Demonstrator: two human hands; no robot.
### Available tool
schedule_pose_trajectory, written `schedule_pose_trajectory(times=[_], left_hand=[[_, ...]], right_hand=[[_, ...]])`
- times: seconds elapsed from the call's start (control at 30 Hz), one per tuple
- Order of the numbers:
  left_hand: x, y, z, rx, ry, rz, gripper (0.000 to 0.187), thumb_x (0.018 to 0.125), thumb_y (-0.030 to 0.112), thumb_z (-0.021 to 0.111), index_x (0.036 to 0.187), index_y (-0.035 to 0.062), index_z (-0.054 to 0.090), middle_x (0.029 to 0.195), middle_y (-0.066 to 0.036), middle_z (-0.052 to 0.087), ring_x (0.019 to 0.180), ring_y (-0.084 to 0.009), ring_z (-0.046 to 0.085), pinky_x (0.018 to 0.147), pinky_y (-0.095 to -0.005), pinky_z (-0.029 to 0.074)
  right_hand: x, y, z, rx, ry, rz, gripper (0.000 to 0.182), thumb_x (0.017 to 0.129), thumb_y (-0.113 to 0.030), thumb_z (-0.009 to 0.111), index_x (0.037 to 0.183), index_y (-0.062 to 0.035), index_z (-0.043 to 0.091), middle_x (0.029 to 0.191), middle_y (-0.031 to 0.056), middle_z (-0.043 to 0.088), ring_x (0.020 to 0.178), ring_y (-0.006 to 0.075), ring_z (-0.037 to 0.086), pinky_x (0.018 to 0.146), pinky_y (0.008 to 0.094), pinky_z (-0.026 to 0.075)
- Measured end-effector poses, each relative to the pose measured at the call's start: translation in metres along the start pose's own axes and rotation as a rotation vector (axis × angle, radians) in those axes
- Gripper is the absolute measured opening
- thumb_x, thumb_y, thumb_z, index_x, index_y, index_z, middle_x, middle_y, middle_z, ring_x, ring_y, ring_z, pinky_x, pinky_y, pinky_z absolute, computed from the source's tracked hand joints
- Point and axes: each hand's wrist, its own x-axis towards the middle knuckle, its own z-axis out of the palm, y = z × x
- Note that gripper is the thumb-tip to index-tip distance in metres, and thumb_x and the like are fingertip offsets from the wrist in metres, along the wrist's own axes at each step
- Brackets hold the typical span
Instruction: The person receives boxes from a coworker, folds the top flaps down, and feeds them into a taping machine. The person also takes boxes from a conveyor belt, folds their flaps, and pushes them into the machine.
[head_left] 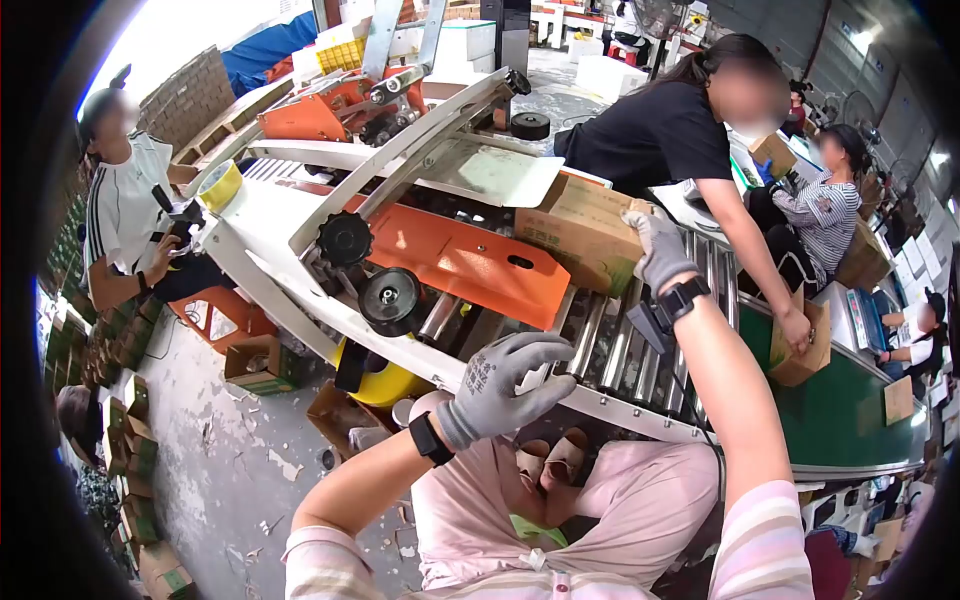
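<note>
A brown cardboard box [580,232] lies on the metal roller conveyor [625,340], its far end at the orange guide plates of the taping machine [460,255]. My right hand [660,245], in a grey glove, grips the near upper corner of this box, with the fingers bent over its edge. A dark strap with a wedge-shaped piece hangs at the right wrist. My left hand [510,385], also gloved in grey, is held in front of the machine's white side rail, fingers apart and curved, with nothing in them.
A co-worker in black [660,130] reaches over the green belt [830,420] to a small carton [805,345]. Another person [125,190] stands left by a tape roll [220,185]. Black knobs [390,300] jut from the machine. Open cartons [260,362] sit on the floor.
</note>
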Motion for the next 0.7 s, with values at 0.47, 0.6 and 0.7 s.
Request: schedule_pose_trajectory(times=[0.47,0.6,0.7], left_hand=[[-0.004,-0.048,0.015,0.117,0.022,-0.28,0.023,0.092,0.023,0.076,0.094,0.0004,0.073,0.075,-0.013,0.068,0.066,-0.0163,0.065,0.065,-0.0306,0.052],[-0.004,-0.052,0.016,0.127,0.143,-0.211,0.025,0.096,0.021,0.07,0.085,-0.0009,0.071,0.067,-0.005,0.064,0.061,-0.009,0.059,0.06,-0.0284,0.049],[-0.008,-0.054,0.019,-0.011,0.191,-0.366,0.028,0.097,0.021,0.069,0.077,0.0008,0.069,0.058,-0.001,0.06,0.056,-0.0042,0.053,0.054,-0.028,0.044]], right_hand=[[-0.197,-0.091,-0.026,-0.414,-0.295,-0.499,0.058,0.095,-0.006,0.066,0.145,0.0053,0.04,0.147,0.0212,0.048,0.139,0.0287,0.047,0.116,0.0406,0.038],[-0.275,-0.073,-0.096,-1.008,-0.31,-0.858,0.058,0.084,-0.015,0.076,0.134,0.0017,0.052,0.14,0.0231,0.053,0.132,0.0425,0.051,0.112,0.0508,0.039],[-0.326,-0.053,-0.134,-1.193,-0.32,-0.757,0.058,0.081,-0.025,0.079,0.13,-0.0021,0.057,0.138,0.0223,0.054,0.131,0.0428,0.051,0.112,0.0535,0.04]])
